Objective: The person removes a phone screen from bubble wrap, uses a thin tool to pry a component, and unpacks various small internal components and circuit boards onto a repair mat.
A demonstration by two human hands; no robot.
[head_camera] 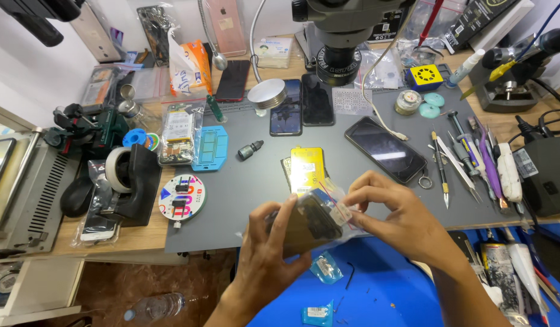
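- The left hand (265, 254) is curled around a clear plastic bag (313, 221) with a dark flat part inside; the thumb lies on the front and the fingers support the back.
- The right hand (389, 212) is pinched closed on the upper right corner of the same bag, at its small white and red label.
- The bag is in the air between both hands, above the near edge of the grey mat (243, 194).
- In my judgement the risk is a slip: the plastic is smooth, and if the right hand pulls hard the dark part could slide out and fall past the desk (140, 233) edge to the floor.
- A strong pull could also tear the bag at the corner.
- Just behind the hands lies a yellow battery (307, 169), and further right a black phone (386, 149) with a cable.
- To the right of the right hand is a row of tweezers and screwdrivers (467, 160); their sharp tips are close if the hand moves sideways.
- Below the hands, two small blue packets (323, 266) lie on the blue mat (395, 284).
- Left of the left hand stand a round colourful disc (182, 197) and a tape dispenser (130, 181), well apart.
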